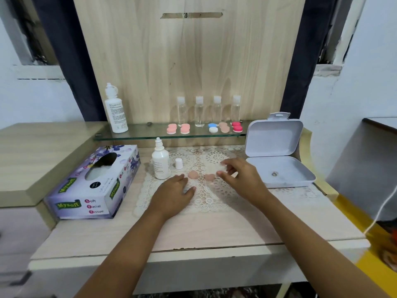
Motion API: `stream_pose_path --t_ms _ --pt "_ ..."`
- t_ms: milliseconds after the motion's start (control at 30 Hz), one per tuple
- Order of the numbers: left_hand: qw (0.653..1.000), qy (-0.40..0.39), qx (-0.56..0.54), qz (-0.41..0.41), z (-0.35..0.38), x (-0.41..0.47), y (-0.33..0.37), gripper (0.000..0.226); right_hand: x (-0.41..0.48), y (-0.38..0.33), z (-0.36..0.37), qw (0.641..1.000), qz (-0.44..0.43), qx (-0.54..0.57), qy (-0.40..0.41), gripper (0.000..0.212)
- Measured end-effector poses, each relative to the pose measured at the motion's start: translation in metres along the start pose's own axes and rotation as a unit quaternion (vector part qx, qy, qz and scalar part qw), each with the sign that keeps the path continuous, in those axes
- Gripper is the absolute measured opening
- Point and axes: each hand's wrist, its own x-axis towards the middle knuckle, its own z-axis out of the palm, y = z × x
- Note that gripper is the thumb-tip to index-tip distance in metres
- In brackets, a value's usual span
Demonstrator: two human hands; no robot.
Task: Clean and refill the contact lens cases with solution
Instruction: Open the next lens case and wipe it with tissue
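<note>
Uncapped bottle (161, 162) upright on doily (206, 203), cap (178, 163) beside it. White box (279, 147) open at right, small ring (274, 174) inside. Closed cases (237, 127) lined on glass shelf (150, 135). Two peach lids (193, 174) on doily between hands. Left hand (174, 194) flat, fingers relaxed. Right hand (242, 179) curled near a blurred pale piece, grip unclear.

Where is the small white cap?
In the head view, the white cap stands on the lace mat, left of centre, just right of the small bottle.

Home dressing table (193, 229), tissue box (94, 183)
</note>
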Motion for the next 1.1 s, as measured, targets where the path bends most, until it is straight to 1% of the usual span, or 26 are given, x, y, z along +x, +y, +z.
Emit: stream_pose_path --t_ms 167,267,400,500,567,667,767,867,933,1033,1100 --pt "1.0 0.007 -0.001 0.006 -0.002 -0.001 0.001 0.051 -0.007 0.0 0.026 0.998 0.044 0.015 -0.038 0.032" --pt "1.0 0.012 -0.005 0.007 -0.002 -0.001 0.001 0.049 -0.008 0.002 0.03 0.997 0.051 0.005 -0.063 0.031" --pt "1.0 0.02 -0.01 0.012 -0.002 -0.001 0.002 0.046 -0.011 0.006 0.032 0.996 0.031 -0.022 -0.08 0.029" --pt "0.999 0.022 -0.043 0.011 -0.003 0.0 0.0 0.034 -0.012 0.007 0.033 0.994 0.012 -0.041 -0.096 0.029" --pt "0.995 0.049 -0.09 0.015 -0.005 -0.001 0.0 0.028 -0.012 0.008 0.032 0.994 0.012 -0.04 -0.097 0.028" --pt "0.989 0.093 -0.115 0.031 -0.015 -0.001 0.004 0.029 -0.012 0.008 0.032 0.994 0.01 -0.038 -0.099 0.027" --pt "0.978 0.115 -0.159 0.066 -0.031 -0.003 0.011 0.026 -0.013 0.008 0.032 0.995 0.012 -0.038 -0.096 0.025" --pt "0.97 0.151 -0.177 0.076 -0.053 -0.009 0.012 0.021 -0.014 0.008 0.031 0.995 0.008 -0.036 -0.095 0.022" --pt "0.963 0.198 -0.173 0.064 -0.073 -0.016 0.006 0.019 -0.014 0.008 0.031 0.994 0.006 -0.038 -0.099 0.022" --pt "0.953 0.263 -0.151 0.016 -0.108 -0.021 -0.015 0.018 -0.014 0.007 0.03 0.994 0.0 -0.045 -0.097 0.025" --pt "0.957 0.266 -0.111 -0.033 -0.13 -0.018 -0.039 0.018 -0.014 0.007 0.031 0.994 -0.002 -0.049 -0.096 0.026"
